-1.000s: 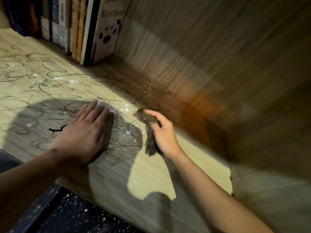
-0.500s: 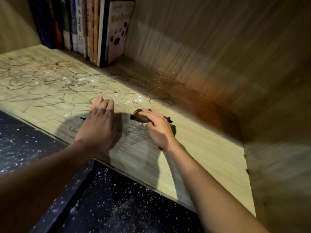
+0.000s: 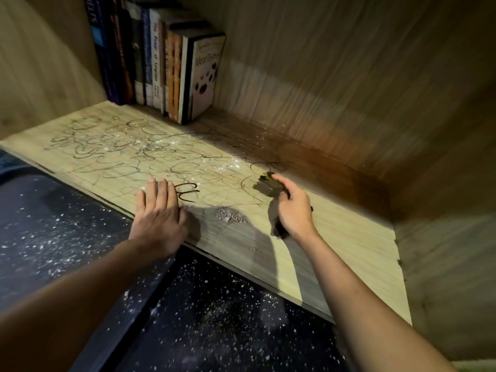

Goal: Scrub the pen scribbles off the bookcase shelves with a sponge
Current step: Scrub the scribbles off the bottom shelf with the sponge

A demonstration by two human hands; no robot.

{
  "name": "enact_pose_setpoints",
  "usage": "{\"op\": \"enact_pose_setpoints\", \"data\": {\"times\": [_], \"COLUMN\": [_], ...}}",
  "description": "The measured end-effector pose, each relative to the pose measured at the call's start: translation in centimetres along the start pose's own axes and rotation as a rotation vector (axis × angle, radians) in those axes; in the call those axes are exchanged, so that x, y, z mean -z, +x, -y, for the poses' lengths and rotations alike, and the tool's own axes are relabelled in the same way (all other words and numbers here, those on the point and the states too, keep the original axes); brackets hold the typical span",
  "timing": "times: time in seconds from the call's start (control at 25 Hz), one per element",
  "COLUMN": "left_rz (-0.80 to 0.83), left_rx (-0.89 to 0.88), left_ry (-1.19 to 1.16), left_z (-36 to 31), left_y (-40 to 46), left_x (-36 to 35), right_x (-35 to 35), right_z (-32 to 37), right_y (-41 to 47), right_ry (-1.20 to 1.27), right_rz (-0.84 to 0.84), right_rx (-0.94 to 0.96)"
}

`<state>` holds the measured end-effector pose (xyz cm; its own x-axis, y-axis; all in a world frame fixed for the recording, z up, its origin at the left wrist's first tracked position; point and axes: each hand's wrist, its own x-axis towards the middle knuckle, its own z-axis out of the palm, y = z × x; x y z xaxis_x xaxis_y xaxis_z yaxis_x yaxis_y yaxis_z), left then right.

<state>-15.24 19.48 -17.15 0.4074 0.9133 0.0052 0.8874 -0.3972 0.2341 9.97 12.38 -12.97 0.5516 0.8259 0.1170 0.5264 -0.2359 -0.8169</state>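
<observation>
The right hand (image 3: pixel 294 210) covers most of the sponge (image 3: pixel 268 185), so only a dark, blurred end shows past the fingers, and how the fingers grip it cannot be told. The tops of the books (image 3: pixel 161 63) are cut off by the upper edge, and most spine lettering is too small or dim to read. Both forearms run out of the bottom edge.

A single head-worn wide-angle camera looked forward and down from close above the shelf (image 3: pixel 349 253), facing its back corner, with the books (image 3: pixel 161 63) at upper left and both forearms entering from below.
</observation>
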Motion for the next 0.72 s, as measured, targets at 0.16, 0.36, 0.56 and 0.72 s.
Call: {"op": "enact_pose_setpoints", "data": {"times": [0.16,0.36,0.56,0.72], "left_rz": [0.021,0.128,0.064,-0.031], "left_rx": [-0.053,-0.095,0.19,0.258], "left_ry": [0.037,0.027,-0.186,-0.308], "left_z": [-0.2,0.4,-1.0,-1.3], "left_y": [-0.2,-0.2,-2.3,-4.3], "left_x": [0.3,0.8,1.4,-0.3], "right_x": [-2.0,-5.4,-4.3,-0.9], "right_z": [-1.5,1.7,2.9,3.1], "right_y": [-0.4,-2.9,-5.3,-4.7], "right_ry": [-0.416,-0.374,-0.164,0.186], "right_rz": [0.073,0.302,0.558,0.538], "right_rx": [0.006,0.224,0.286,0.019]}}
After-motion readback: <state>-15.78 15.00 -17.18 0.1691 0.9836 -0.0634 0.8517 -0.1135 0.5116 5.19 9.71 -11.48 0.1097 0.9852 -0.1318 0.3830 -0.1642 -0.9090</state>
